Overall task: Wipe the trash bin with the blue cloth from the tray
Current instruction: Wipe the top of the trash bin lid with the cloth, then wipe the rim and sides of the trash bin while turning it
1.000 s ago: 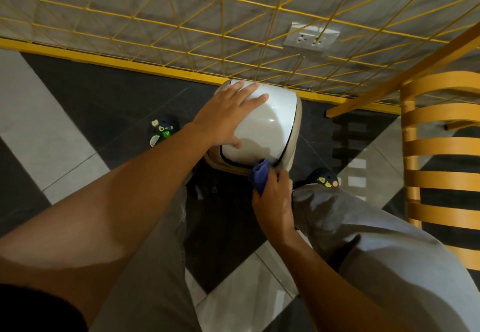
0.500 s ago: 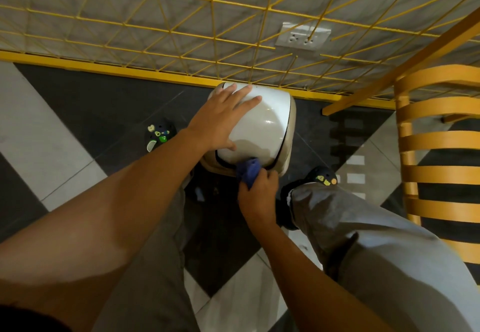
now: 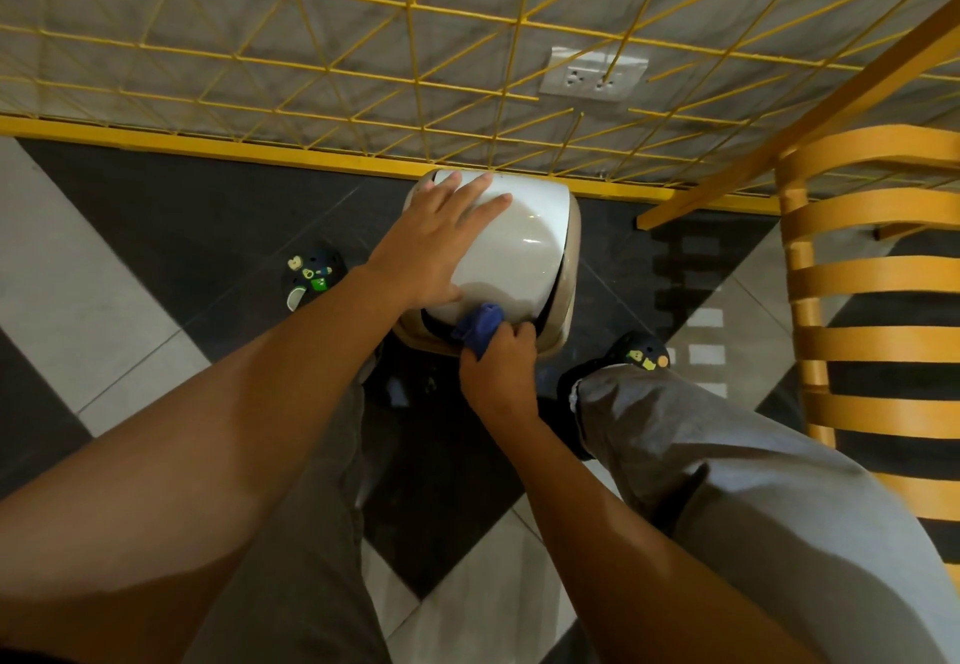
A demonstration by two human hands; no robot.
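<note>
Looking straight down: the trash bin (image 3: 567,289) stands on the floor (image 3: 156,206) against the base of the wall, between the person's feet. It has a boxy beige body with rounded corners and a smooth, glossy white domed lid (image 3: 519,252) that catches a highlight.

The left hand (image 3: 436,242) lies flat on top of that lid, fingers straight and fanned out toward the far edge, holding nothing.

The right hand (image 3: 498,367) is at the near edge of the bin, fingers curled tight round the blue cloth (image 3: 478,325). The cloth is soft and bunched into a crumpled wad, touching the bin where the white lid meets the beige rim.

Around them, the floor is polished tile in big black and pale grey diamonds. A yellow wire grid (image 3: 363,39) of squares and diagonals covers the grey marbled wall, with a white socket plate (image 3: 595,76) behind it. On the right is a yellow wooden chair (image 3: 878,268) with curved slats. There are loose grey trousers (image 3: 727,481) and dark shoes with small bright charms, one on the left (image 3: 311,273) and one on the right (image 3: 641,351).
</note>
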